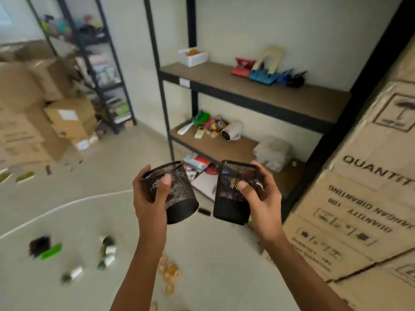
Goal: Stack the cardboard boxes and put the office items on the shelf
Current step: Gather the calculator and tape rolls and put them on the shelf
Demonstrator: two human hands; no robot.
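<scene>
**Two mesh cups held before the shelf**

The left hand [149,194] grips a round mesh cup [177,194], tilted; the right hand [261,194] grips a squarer mesh cup [233,198] with coloured bits inside. Ahead, the shelf [258,90] carries hole punches [267,68] and a white tray [193,56]. Stacked boxes [359,187] stand at right. Small items [107,252] litter the floor [101,176].

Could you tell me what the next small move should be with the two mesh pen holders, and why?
Probably lift both toward the upper shelf and set them on its bare front area. The left hand grips the round mesh holder, the right hand the square mesh holder, and both are raised in front of the rack.
</scene>
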